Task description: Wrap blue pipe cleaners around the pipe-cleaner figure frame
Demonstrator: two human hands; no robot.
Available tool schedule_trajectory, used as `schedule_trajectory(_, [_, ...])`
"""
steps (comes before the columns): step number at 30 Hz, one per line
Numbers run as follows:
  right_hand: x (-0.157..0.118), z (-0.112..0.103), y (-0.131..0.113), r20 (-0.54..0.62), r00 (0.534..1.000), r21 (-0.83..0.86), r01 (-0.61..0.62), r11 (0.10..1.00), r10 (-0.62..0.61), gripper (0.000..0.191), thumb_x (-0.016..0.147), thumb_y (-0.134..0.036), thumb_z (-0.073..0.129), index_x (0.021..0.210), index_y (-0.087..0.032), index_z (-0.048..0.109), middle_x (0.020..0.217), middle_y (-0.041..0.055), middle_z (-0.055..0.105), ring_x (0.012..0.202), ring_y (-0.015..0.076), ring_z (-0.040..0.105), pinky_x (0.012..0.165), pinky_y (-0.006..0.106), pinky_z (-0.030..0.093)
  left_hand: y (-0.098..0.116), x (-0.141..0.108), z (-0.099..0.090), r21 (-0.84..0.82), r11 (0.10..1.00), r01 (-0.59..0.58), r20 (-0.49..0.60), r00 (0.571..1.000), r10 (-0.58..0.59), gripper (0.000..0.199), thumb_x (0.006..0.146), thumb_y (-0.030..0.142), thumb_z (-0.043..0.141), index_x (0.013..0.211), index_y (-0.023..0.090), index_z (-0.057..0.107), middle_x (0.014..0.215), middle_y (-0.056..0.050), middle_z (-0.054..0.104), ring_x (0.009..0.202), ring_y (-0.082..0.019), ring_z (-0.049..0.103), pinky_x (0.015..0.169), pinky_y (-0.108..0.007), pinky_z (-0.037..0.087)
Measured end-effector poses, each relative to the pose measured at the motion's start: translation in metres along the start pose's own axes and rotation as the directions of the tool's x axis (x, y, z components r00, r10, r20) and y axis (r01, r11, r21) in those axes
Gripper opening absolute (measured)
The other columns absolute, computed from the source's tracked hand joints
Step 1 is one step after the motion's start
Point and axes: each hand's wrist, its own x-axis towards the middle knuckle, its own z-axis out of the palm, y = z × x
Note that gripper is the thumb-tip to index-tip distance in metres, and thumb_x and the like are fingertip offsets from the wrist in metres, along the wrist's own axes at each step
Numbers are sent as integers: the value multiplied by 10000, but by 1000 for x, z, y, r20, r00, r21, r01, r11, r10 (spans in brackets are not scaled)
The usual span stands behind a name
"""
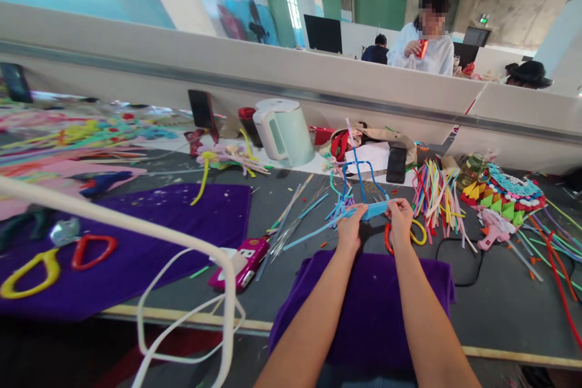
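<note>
My left hand (351,225) pinches the left end of a flat light-blue strip (375,211), and my right hand (400,217) closes on its right end. The strip is stretched between the fingers; I cannot make out its material. Dark-blue pipe cleaners (362,185) bent into loops rise just behind it, one tipped with pale purple. A long light-blue pipe cleaner (311,236) runs out leftward past my left hand. Scissors with red and yellow handles (418,232) lie partly hidden behind my right hand. Beneath my forearms a folded purple cloth (370,291) covers the table edge.
To the right are a heap of coloured pipe cleaners (437,197), a pink glue gun (495,227) and a colourful decoration (516,191). A kettle (291,133) and a phone (396,165) stand behind. Leftward sit a magenta device (243,262), large scissors (34,276) and a white tube (182,236). A person (430,42) is beyond the partition.
</note>
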Motion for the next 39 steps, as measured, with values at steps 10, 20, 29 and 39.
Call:
schedule_trajectory(10, [1, -4, -7, 113, 976, 125, -198, 972, 184, 241, 621, -289, 723, 696, -179, 521, 536, -76, 506, 488, 59, 492, 515, 182, 433, 9, -3, 2, -29, 997, 66, -8, 998, -66, 296, 494, 292, 813, 713, 139, 684, 651, -3, 642, 611, -139, 582, 645, -280, 458])
schedule_trajectory(20, [1, -3, 1, -18, 999, -35, 37, 999, -37, 247, 669, -330, 683, 787, -176, 530, 574, -64, 526, 487, 70, 470, 469, 189, 364, 12, -10, 2, 270, 909, -319, 105, 948, 302, 193, 626, 334, 750, 679, 157, 698, 664, -19, 641, 646, -163, 592, 688, -304, 485])
schedule_trajectory(29, [5, -8, -1, 79, 996, -202, 61, 978, -46, 300, 703, -405, 645, 843, -140, 637, 591, -15, 551, 523, 98, 469, 484, 218, 384, 13, -6, 0, 307, 830, -467, 193, 884, 426, 134, 652, 309, 731, 688, 182, 707, 695, -38, 674, 681, -194, 624, 747, -343, 505])
schedule_trajectory(39, [11, -13, -4, 196, 981, -146, 33, 989, -4, 285, 691, -403, 663, 815, -147, 645, 577, -40, 527, 492, 78, 434, 480, 216, 358, 16, -5, -3, 349, 847, -401, 147, 916, 373, 159, 629, 319, 740, 650, 167, 696, 660, -27, 648, 664, -190, 607, 706, -332, 498])
